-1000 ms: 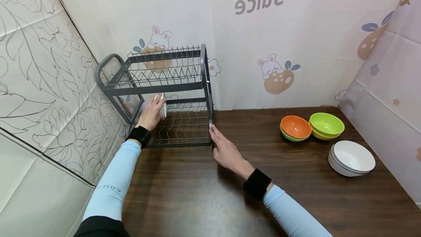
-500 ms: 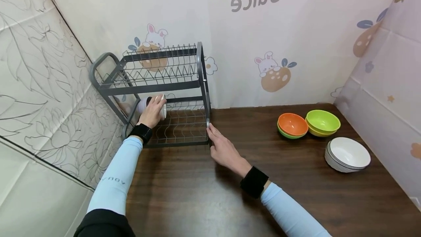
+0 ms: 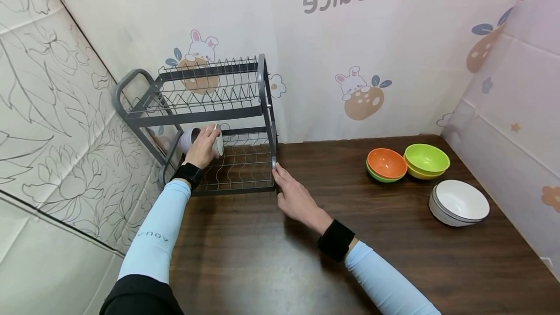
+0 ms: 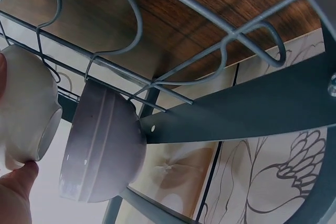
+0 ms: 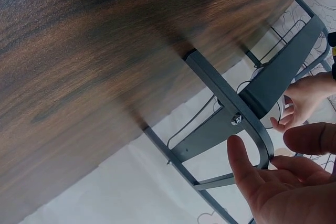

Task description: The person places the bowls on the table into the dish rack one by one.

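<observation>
Noting the left hand first: thumb and fingers grip a white bowl inside the lower tier of the grey dish rack, the bowl tipped on its side. Just beside it, at the tier's left end, we see a lavender bowl also on its side, a narrow gap between. Whether the wires bear the white bowl, we cannot tell. Right hand: fingers mostly straight, tips touching the rack's right side frame. Well to the right on the dark wood tabletop we record an orange bowl in a green bowl, a lime bowl in a yellow bowl, and nearby a white bowl stack.
</observation>
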`<action>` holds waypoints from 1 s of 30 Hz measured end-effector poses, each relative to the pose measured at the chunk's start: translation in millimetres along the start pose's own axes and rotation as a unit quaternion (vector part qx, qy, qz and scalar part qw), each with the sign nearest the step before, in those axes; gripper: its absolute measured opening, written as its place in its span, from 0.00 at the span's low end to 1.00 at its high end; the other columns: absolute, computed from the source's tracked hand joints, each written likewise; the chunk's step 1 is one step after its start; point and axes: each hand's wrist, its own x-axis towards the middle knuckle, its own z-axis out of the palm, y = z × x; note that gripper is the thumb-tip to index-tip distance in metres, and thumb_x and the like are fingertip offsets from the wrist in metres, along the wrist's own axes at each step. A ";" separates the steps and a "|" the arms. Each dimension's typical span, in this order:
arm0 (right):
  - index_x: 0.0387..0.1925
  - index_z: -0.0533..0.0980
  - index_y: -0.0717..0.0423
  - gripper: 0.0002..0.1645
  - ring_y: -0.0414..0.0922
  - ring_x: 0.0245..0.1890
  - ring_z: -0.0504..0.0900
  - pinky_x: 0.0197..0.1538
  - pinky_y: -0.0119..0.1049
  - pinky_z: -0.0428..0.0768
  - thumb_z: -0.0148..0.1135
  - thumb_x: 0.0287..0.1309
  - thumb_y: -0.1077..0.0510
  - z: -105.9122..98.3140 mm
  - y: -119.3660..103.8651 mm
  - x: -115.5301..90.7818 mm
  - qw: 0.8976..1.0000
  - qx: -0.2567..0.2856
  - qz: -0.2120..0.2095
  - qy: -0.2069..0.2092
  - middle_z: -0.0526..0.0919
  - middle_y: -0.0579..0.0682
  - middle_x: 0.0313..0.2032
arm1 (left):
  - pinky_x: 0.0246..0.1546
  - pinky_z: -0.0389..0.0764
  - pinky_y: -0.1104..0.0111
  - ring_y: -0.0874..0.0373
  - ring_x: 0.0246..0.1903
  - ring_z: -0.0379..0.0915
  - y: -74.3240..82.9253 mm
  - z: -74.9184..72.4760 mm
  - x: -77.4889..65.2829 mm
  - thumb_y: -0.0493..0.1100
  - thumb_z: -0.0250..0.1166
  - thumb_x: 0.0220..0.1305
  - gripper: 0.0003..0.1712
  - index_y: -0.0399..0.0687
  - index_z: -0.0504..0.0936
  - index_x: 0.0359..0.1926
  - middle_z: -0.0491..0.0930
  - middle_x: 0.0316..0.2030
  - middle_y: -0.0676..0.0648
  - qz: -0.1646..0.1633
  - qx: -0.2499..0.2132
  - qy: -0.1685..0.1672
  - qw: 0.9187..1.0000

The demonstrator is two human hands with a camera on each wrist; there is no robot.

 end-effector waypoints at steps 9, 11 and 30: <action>0.80 0.58 0.63 0.43 0.49 0.80 0.53 0.64 0.44 0.74 0.55 0.65 0.73 -0.4 -0.2 -1.2 1.000 0.010 0.004 -0.002 0.48 0.53 0.83 | 0.62 0.75 0.43 0.31 0.68 0.64 -0.6 -1.8 0.3 0.23 0.83 0.40 0.39 0.31 0.75 0.55 0.67 0.71 0.27 0.005 -0.005 0.014 1.000; 0.80 0.58 0.63 0.42 0.49 0.80 0.53 0.65 0.44 0.74 0.55 0.65 0.73 0.2 0.0 -1.9 1.000 0.009 0.003 -0.002 0.48 0.53 0.83 | 0.63 0.74 0.42 0.31 0.69 0.63 -2.1 -0.8 -0.6 0.22 0.83 0.39 0.39 0.30 0.75 0.54 0.66 0.71 0.26 0.004 -0.008 0.016 1.000; 0.80 0.58 0.63 0.43 0.48 0.80 0.53 0.64 0.44 0.74 0.56 0.65 0.73 1.4 -0.4 -3.4 1.000 0.007 0.000 0.000 0.49 0.54 0.83 | 0.61 0.75 0.39 0.29 0.76 0.51 1.5 -0.2 -11.5 0.32 0.86 0.48 0.57 0.39 0.65 0.76 0.54 0.77 0.26 -0.009 -0.015 0.012 1.000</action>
